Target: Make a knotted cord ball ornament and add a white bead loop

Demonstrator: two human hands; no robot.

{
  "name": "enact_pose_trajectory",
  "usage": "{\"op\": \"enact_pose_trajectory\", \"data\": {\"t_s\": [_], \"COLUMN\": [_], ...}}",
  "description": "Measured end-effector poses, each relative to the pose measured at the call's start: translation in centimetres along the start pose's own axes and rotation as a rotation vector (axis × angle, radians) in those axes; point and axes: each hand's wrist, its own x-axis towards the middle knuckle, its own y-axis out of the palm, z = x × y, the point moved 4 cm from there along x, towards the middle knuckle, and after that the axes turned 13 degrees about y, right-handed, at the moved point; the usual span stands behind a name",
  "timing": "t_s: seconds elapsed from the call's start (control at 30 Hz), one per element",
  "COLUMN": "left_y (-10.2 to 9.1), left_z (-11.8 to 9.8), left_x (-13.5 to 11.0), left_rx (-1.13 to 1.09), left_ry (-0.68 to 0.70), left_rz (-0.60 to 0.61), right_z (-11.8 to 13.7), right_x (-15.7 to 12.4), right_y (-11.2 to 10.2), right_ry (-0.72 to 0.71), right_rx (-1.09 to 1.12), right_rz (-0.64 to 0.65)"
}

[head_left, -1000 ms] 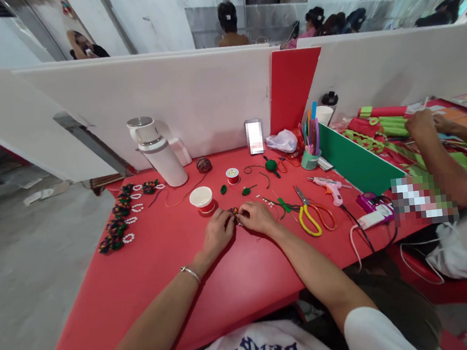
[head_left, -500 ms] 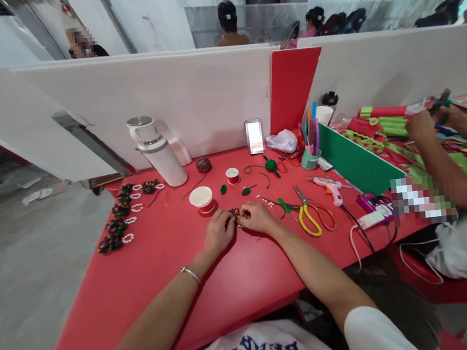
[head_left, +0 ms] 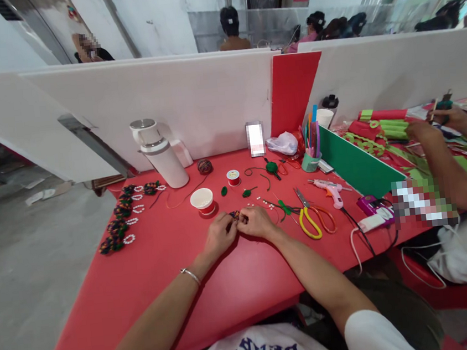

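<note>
A small dark, multicoloured yarn piece (head_left: 234, 215) is held low over the table between my two hands, mostly hidden by the fingers. My left hand (head_left: 221, 234) grips its left side with closed fingers. From the right, my right hand (head_left: 257, 222) pinches at its edge, fingertips almost against those of the left. Just beyond my right hand lie several white beads (head_left: 259, 199). A white and red paper cup (head_left: 201, 200) stands behind my left hand. Farther back are a red thread spool (head_left: 233, 178) and small green yarn pieces (head_left: 247, 193).
Scissors (head_left: 310, 221), a pink glue gun (head_left: 332, 192) and a purple power strip (head_left: 374, 207) lie right. Finished-looking yarn pieces with bead loops (head_left: 118, 226) line the left edge. A flask (head_left: 164, 163) stands behind. A co-worker's hands (head_left: 425, 132) work beyond the green divider (head_left: 359, 161).
My right fingers have drawn in closer to my left hand around the yarn piece, uncovering more beads behind. The view has shifted slightly. The co-worker's hands have moved a little.
</note>
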Motion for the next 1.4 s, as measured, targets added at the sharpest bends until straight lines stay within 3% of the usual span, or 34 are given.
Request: {"op": "enact_pose_trajectory", "data": {"t_s": [0.17, 0.3, 0.4, 0.5, 0.6, 0.73, 0.87, 1.03, 1.2, 1.4], "left_y": [-0.7, -0.7, 0.1, 0.9, 0.9, 0.2, 0.1, 0.1, 0.4, 0.0], "left_z": [0.2, 1.0, 1.4, 1.7, 1.7, 0.5, -0.5, -1.4, -1.7, -1.0], "left_x": [0.4, 0.4, 0.0, -0.5, -0.6, -0.4, -1.0, -2.0, -2.4, -2.3], "left_rx": [-0.115, -0.418, -0.702, -0.801, -0.629, -0.117, 0.066, 0.18, 0.29, 0.174], "left_ry": [-0.1, -0.253, -0.408, -0.519, -0.463, -0.123, 0.074, 0.038, -0.032, -0.041], "left_rz": [-0.102, -0.198, -0.157, -0.094, -0.098, -0.085, -0.042, -0.084, -0.047, -0.066], "right_z": [0.0, -0.3, -0.4, -0.5, -0.6, -0.7, -0.7, -0.7, -0.8, -0.7], "right_x": [0.1, 0.2, 0.1, 0.2, 0.4, 0.6, 0.6, 0.5, 0.4, 0.4], "right_y": [0.0, 0.3, 0.4, 0.5, 0.6, 0.7, 0.8, 0.9, 1.1, 1.0], "right_ry": [0.0, 0.01, -0.001, -0.012, -0.023, -0.019, -0.031, -0.053, -0.04, -0.035], "right_rx": [0.0, 0.009, 0.027, 0.045, 0.061, 0.062, 0.054, 0.019, 0.011, 0.025], "right_rz": [-0.035, -0.003, 0.013, 0.024, 0.045, 0.051, 0.038, 0.035, 0.037, 0.035]}}
